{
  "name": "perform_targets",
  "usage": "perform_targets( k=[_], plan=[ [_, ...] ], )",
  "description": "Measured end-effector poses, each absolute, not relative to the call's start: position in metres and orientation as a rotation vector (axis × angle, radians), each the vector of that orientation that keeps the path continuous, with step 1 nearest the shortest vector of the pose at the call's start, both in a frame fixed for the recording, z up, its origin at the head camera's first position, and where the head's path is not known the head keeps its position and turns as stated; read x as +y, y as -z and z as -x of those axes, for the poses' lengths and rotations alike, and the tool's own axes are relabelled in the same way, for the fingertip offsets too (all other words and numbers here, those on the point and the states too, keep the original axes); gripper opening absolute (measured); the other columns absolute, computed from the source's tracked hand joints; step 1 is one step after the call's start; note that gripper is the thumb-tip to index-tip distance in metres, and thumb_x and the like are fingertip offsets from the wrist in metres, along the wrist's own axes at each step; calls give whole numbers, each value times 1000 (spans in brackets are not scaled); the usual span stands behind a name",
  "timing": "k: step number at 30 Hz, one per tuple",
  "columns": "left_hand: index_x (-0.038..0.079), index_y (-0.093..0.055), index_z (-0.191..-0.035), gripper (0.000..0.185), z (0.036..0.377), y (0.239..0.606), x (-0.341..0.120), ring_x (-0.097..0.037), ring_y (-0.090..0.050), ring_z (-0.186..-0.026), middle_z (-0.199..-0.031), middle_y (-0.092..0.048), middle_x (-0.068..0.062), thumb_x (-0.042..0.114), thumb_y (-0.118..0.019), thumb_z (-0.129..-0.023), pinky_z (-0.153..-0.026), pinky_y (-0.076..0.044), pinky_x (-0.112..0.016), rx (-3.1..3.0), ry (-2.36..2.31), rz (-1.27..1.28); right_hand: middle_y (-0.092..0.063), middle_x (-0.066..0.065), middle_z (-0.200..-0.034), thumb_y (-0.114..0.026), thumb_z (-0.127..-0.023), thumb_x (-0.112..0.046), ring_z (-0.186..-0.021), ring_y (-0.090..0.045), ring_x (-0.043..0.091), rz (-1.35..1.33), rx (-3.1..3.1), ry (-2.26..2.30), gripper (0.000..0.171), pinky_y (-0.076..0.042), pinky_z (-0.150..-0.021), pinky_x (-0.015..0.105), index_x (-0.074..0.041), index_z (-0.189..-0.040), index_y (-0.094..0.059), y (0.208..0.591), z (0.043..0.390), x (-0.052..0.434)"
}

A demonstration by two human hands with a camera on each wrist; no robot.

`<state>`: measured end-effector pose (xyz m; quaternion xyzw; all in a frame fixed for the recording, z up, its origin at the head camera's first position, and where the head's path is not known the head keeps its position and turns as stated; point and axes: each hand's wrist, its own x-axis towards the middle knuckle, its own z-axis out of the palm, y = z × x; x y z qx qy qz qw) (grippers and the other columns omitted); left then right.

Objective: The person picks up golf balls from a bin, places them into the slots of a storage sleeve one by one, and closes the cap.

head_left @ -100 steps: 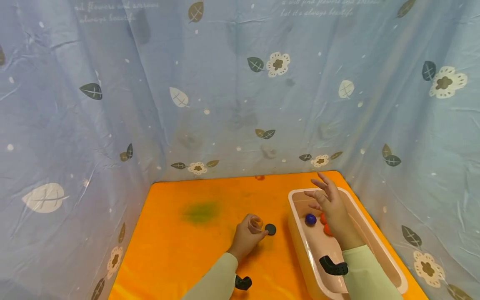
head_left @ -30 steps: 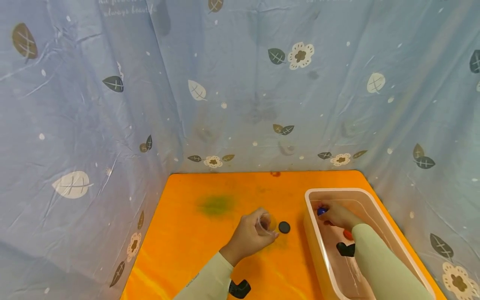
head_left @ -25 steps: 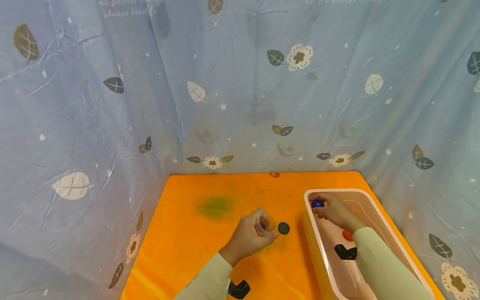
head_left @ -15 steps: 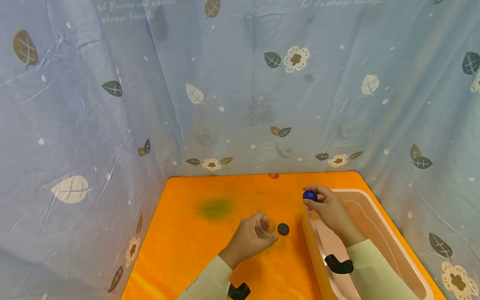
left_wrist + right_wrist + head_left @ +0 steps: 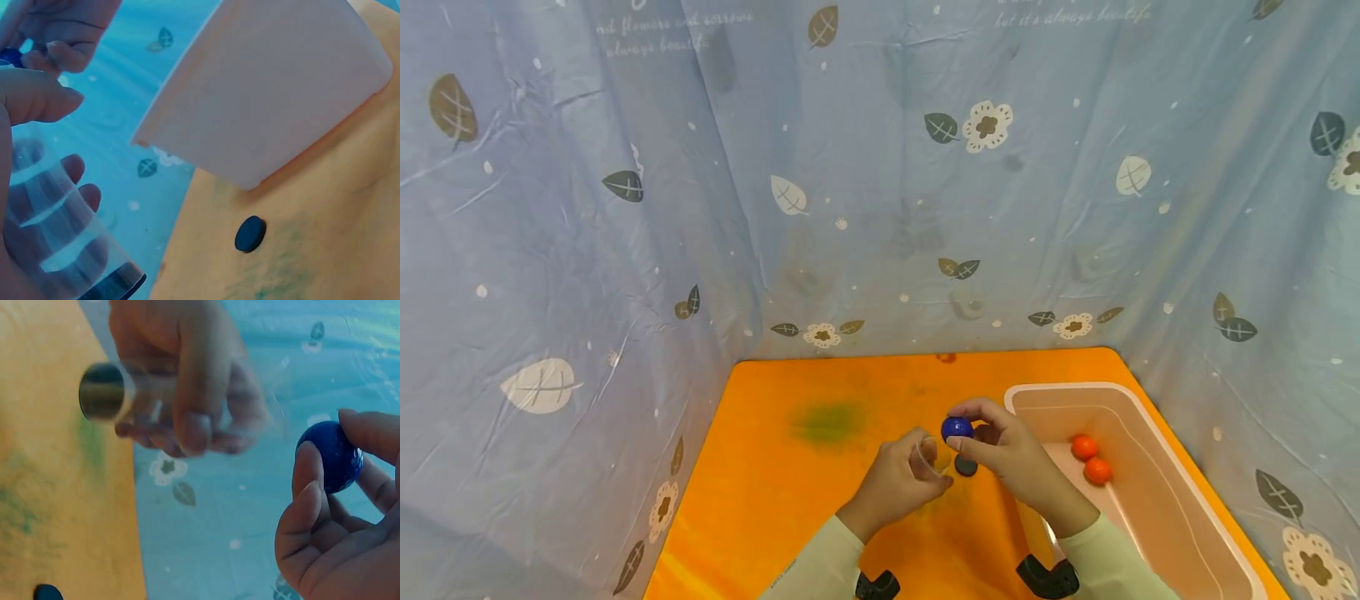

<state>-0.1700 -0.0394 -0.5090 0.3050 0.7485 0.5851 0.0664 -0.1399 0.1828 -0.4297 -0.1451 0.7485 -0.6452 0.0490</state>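
Observation:
My right hand (image 5: 992,450) pinches a small blue ball (image 5: 957,428) (image 5: 334,455) between thumb and fingertips, just above and right of a clear plastic cup (image 5: 931,455) (image 5: 59,237) (image 5: 156,394). My left hand (image 5: 897,481) grips that cup, held tilted above the orange table (image 5: 790,492). A small black disc (image 5: 966,467) (image 5: 250,234) lies on the table under the two hands. Only a sliver of the blue ball (image 5: 9,57) shows in the left wrist view.
A pale pink tub (image 5: 1180,508) (image 5: 269,94) stands at the right of the table with two orange balls (image 5: 1090,458) inside. Blue floral cloth (image 5: 850,183) walls the table on three sides. A green stain (image 5: 827,421) marks the table.
My right hand picked the blue ball out of the tub and carried it left to the cup. The left hand kept holding the cup beside the black disc.

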Motion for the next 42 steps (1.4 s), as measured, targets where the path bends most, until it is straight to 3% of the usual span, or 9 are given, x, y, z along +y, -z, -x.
perform_targets(
  k=[7,13,21,31,42],
  plan=[
    [16,-66,-118,32,169,513,-39,-10,-76,-79,-96,-74,7,7,-86,-94,-74,-62,-30,2238,-1756,-919,-64,19,-119,-74,-107,-13,-84,-63,29,535,2248,1895,29,-57,-73,31,-6,-133,-64,437,138,174],
    [18,-67,-123,36,170,516,-41,-8,-70,-71,-90,-75,9,10,-86,-94,-67,-57,-25,2302,-1721,-920,-65,21,-116,-75,-105,-7,-80,-61,21,662,2254,1851,33,-56,-72,30,-1,-135,-63,444,140,172],
    [18,-63,-110,27,171,520,-39,-7,-63,-68,-82,-64,8,13,-84,-94,-64,-55,-25,2375,-1658,-952,-61,22,-131,-76,-104,-9,-75,-58,19,686,2294,1818,36,-51,-65,26,-2,-137,-63,449,141,173],
    [9,-63,-107,27,168,518,-38,-8,-73,-77,-84,-69,8,10,-86,-93,-72,-61,-28,2329,-1673,-897,-60,19,-132,-75,-106,-13,-82,-62,27,571,2319,1792,37,-56,-72,31,-7,-140,-63,445,143,181],
    [12,-61,-106,30,168,519,-38,-7,-74,-82,-86,-71,9,11,-88,-93,-76,-61,-28,2311,-1662,-848,-62,14,-135,-79,-103,-19,-94,-66,34,420,2461,1856,45,-58,-83,35,-13,-144,-61,447,158,218]
  ],
)
